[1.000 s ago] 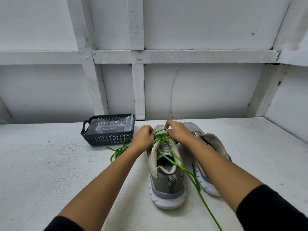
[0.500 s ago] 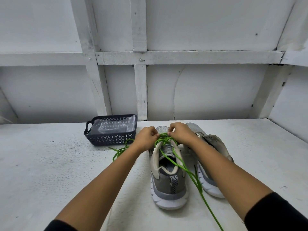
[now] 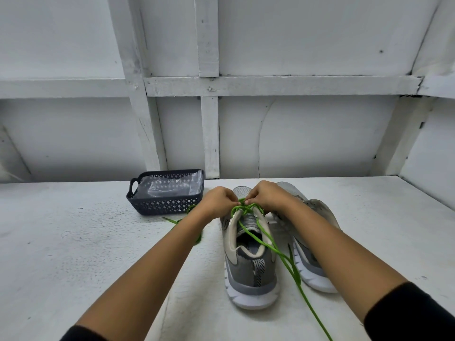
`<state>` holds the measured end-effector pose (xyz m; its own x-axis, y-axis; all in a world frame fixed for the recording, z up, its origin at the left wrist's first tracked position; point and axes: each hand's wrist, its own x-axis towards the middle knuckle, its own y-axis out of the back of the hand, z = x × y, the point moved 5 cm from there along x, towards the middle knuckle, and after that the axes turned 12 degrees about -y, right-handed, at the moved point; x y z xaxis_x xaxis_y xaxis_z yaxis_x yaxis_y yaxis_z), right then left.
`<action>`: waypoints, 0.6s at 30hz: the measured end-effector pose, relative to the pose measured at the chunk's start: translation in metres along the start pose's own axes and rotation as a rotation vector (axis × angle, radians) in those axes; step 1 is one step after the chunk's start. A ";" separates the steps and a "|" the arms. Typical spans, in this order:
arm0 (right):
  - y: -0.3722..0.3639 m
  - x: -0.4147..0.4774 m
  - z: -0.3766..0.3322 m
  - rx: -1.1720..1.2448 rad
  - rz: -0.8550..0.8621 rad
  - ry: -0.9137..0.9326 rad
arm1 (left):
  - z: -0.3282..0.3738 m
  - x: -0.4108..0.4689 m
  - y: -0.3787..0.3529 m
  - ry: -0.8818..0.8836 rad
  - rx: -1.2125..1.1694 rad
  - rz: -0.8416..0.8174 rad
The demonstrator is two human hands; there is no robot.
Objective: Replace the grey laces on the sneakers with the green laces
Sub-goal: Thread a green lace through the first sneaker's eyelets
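The left hand (image 3: 218, 203) and right hand (image 3: 269, 196) meet, fingers (image 3: 249, 201) curled and pinching the green lace (image 3: 298, 283) just beneath them, likely threading an eyelet. The sneaker (image 3: 248, 274) lies below the fingers, heel toward the person, so the slack trails back freely.

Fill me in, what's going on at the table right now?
A person is threading a green lace into the nearer grey sneaker. The left hand and right hand both pinch the lace near its toe end, and a loose end trails past the heel. The second sneaker stands beside it. A dark basket sits on the table.
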<state>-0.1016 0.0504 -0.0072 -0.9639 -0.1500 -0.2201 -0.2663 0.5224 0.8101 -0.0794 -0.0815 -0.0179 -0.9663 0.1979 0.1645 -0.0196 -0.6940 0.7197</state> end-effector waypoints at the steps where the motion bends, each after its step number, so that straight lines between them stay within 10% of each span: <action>1: 0.000 0.000 -0.002 -0.025 -0.006 -0.001 | 0.000 0.001 -0.001 0.019 -0.035 -0.011; 18: 0.002 -0.009 0.002 -0.046 0.110 -0.098 | -0.026 -0.012 -0.011 0.219 -0.446 0.161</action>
<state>-0.0939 0.0549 -0.0048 -0.9838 -0.0102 -0.1787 -0.1606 0.4916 0.8559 -0.0748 -0.0943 -0.0456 -0.9962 -0.0518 0.0704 0.0723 -0.9407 0.3316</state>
